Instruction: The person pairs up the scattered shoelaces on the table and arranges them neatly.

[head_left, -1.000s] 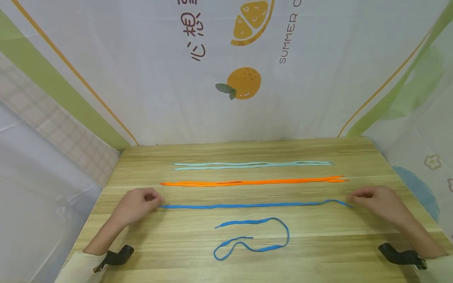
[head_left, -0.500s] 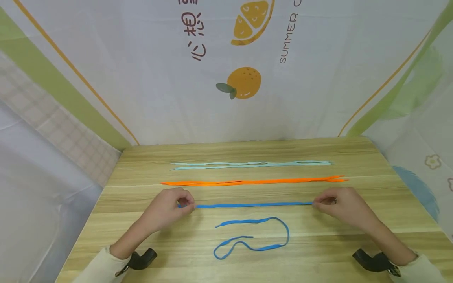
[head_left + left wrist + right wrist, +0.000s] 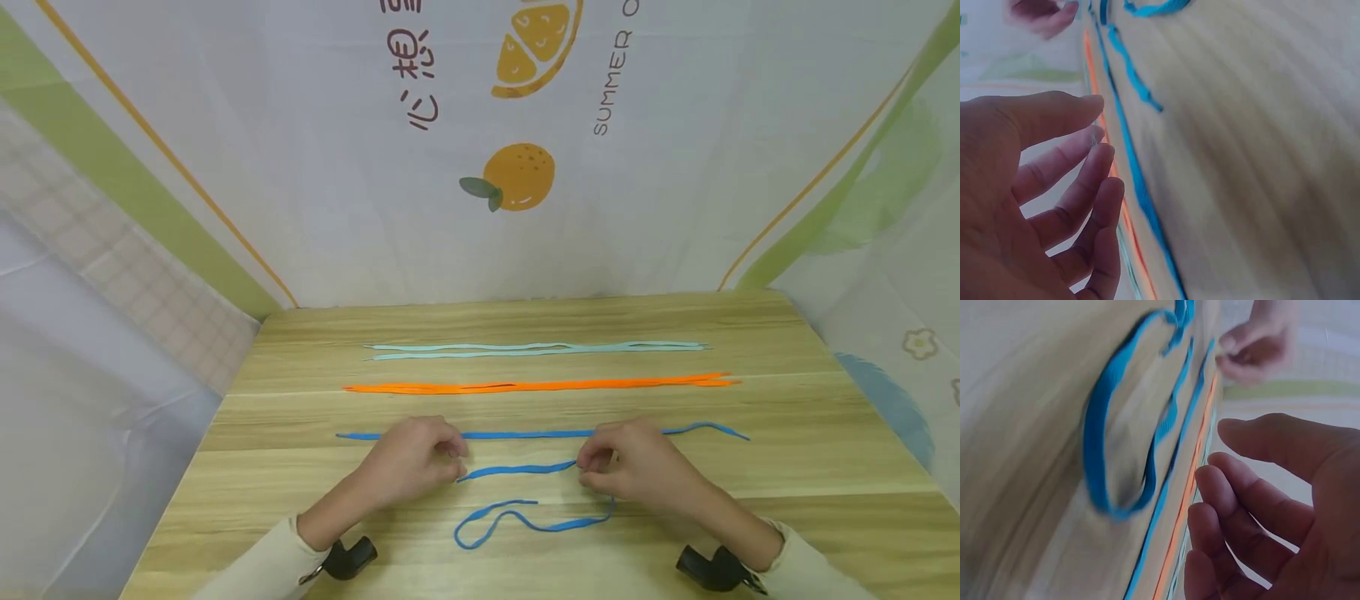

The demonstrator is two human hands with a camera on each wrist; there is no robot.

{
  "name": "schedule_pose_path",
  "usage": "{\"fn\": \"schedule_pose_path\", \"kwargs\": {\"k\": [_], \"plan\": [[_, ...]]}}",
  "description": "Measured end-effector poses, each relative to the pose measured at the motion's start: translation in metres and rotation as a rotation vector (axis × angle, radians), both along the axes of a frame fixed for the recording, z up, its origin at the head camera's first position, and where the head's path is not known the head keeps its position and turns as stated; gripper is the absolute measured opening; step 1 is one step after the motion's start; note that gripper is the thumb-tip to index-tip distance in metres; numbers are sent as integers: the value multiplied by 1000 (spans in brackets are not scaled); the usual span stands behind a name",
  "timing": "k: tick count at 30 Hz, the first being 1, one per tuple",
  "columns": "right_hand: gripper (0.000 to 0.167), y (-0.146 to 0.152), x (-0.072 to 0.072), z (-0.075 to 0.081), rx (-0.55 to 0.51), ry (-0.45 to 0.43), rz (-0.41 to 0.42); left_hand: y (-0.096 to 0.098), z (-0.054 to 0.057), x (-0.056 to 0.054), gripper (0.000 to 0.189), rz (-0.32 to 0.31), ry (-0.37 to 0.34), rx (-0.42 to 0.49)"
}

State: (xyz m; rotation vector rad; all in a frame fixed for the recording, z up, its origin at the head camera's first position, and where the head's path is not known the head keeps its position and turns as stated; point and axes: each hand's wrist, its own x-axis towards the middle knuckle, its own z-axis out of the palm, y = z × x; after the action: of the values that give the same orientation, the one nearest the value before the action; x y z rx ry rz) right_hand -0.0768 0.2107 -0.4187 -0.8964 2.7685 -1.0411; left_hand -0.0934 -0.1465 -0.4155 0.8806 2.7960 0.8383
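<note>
A blue shoelace (image 3: 525,434) lies nearly straight across the table, its right end slightly wavy. Closer to the person, a second blue shoelace (image 3: 555,527) lies in a loose, looping curve. My left hand (image 3: 416,462) hovers by this curved lace's left tip, fingers loosely bent. In the left wrist view, a gap shows between its thumb and index finger, with nothing held. Over the curved lace's right bend is my right hand (image 3: 637,462), hiding part of that bend in the head view. The right wrist view shows its relaxed fingers (image 3: 1216,494) apart from the lace (image 3: 1094,444).
Behind the blue laces lies a pair of orange shoelaces (image 3: 555,385), and farther back a pair of pale mint shoelaces (image 3: 480,351). The wooden table (image 3: 300,333) meets a printed white curtain (image 3: 375,233) at its back and sides.
Both hands have come inward from the ends of the straight blue shoelace, then toward the person, over the curved one. The straight lace has been let go and lies where it was.
</note>
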Motion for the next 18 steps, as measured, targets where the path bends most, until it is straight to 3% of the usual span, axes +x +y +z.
{"fn": "schedule_pose_path", "kwargs": {"k": [7, 18], "plan": [[19, -27, 1, -6, 6, -36, 79, 15, -8, 1, 23, -35, 8, -2], [24, -54, 2, -20, 51, -46, 109, 20, -16, 0, 24, -10, -87, 33]]}}
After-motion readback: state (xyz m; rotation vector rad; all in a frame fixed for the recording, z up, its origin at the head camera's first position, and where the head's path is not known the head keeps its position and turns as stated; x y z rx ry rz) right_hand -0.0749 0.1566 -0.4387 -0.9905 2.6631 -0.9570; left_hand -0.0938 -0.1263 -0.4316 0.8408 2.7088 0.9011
